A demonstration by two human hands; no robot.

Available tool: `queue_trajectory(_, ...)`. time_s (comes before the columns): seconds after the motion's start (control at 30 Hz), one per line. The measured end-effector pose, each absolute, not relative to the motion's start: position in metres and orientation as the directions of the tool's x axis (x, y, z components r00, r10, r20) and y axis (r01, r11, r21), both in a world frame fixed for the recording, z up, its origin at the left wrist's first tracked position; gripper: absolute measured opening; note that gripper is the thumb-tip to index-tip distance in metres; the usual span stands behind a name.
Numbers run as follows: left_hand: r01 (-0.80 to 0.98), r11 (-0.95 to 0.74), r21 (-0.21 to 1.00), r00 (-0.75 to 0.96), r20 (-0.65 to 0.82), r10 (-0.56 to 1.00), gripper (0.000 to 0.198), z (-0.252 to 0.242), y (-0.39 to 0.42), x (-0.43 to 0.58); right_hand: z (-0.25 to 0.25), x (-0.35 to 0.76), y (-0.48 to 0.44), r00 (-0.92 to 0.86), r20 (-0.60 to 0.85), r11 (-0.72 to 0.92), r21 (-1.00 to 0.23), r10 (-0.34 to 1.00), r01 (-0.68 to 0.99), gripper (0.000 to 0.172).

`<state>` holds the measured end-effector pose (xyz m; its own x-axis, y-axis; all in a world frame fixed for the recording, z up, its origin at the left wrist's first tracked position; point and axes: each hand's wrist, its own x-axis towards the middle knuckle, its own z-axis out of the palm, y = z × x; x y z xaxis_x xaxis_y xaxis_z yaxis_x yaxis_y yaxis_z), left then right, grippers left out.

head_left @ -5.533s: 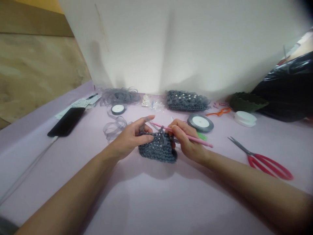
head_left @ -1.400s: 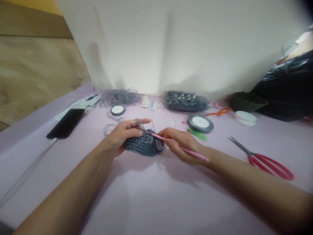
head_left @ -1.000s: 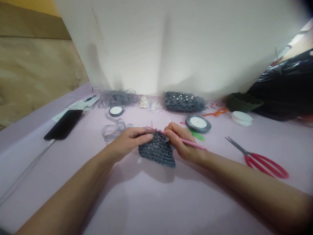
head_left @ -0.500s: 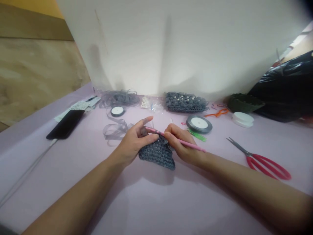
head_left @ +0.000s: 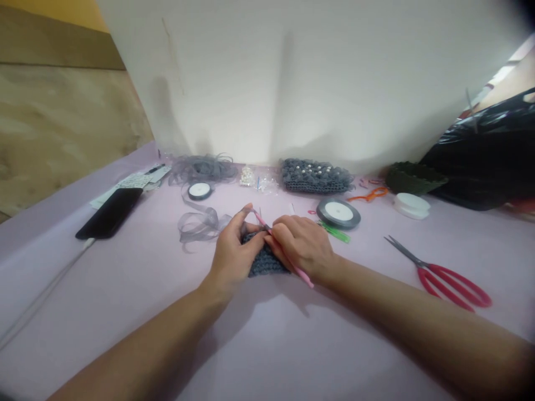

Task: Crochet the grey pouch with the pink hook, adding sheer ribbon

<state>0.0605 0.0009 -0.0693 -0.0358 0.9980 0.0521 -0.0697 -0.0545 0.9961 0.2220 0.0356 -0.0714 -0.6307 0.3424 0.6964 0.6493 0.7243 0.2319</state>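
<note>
My left hand (head_left: 234, 248) pinches the upper edge of a small grey-blue crochet piece (head_left: 267, 263), its index finger raised. Closed around a pink crochet hook (head_left: 301, 274), my right hand (head_left: 301, 245) lies over the piece's right side and hides part of it. The hook slants from its tip near my left index finger down to its handle end below my right palm. Loose grey organza ribbon (head_left: 200, 225) lies in loops just left of my left hand. How the ribbon runs through my left fingers is hard to make out.
Red-handled scissors (head_left: 443, 278) lie at right. Behind my hands are a grey ribbon spool (head_left: 338, 213), a green clip (head_left: 334, 233), a crocheted piece with pearls (head_left: 316, 176) and a bag of beads (head_left: 247, 177). A black phone (head_left: 111, 213) with a cable lies left.
My right hand has rolled over toward the left hand, its back now facing up. The hook has swung steeper, its handle end lower and further left. Less of the crochet piece shows.
</note>
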Motion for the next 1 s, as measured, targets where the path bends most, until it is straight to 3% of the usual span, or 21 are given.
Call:
queue_trajectory(0.3,0.081,-0.171,0.982,-0.103,0.179,0.979,0.067,-0.071,-0.003,0.066,-0.072,0.222,0.037,-0.601,0.700,0.744,0.150,0.384,0.651,0.029)
queue_trajectory(0.4,-0.122,-0.081,0.989,-0.071,0.073,0.995,0.067,-0.072,-0.002,0.069,-0.073,0.222,0.037,-0.584,0.722,0.744,0.145,0.371,0.652,0.027)
queue_trajectory(0.5,-0.336,0.090,0.938,0.078,-0.068,0.995,0.059,-0.067,0.002,0.065,-0.073,0.224,0.040,-0.584,0.745,0.797,0.117,0.324,0.592,0.022)
queue_trajectory(0.57,-0.388,0.184,0.903,0.173,-0.125,0.977,0.059,-0.061,0.006,0.058,-0.072,0.228,0.043,-0.599,0.752,0.846,0.106,0.275,0.522,0.019)
queue_trajectory(0.77,-0.322,0.268,0.908,0.258,-0.189,0.948,0.063,-0.049,0.013,0.034,-0.067,0.240,0.050,-0.665,0.732,0.910,0.163,0.147,0.381,0.011)
queue_trajectory(1.0,-0.260,0.251,0.932,0.298,-0.170,0.939,0.059,-0.049,0.017,0.023,-0.064,0.243,0.049,-0.704,0.695,0.901,0.201,0.146,0.386,0.013)
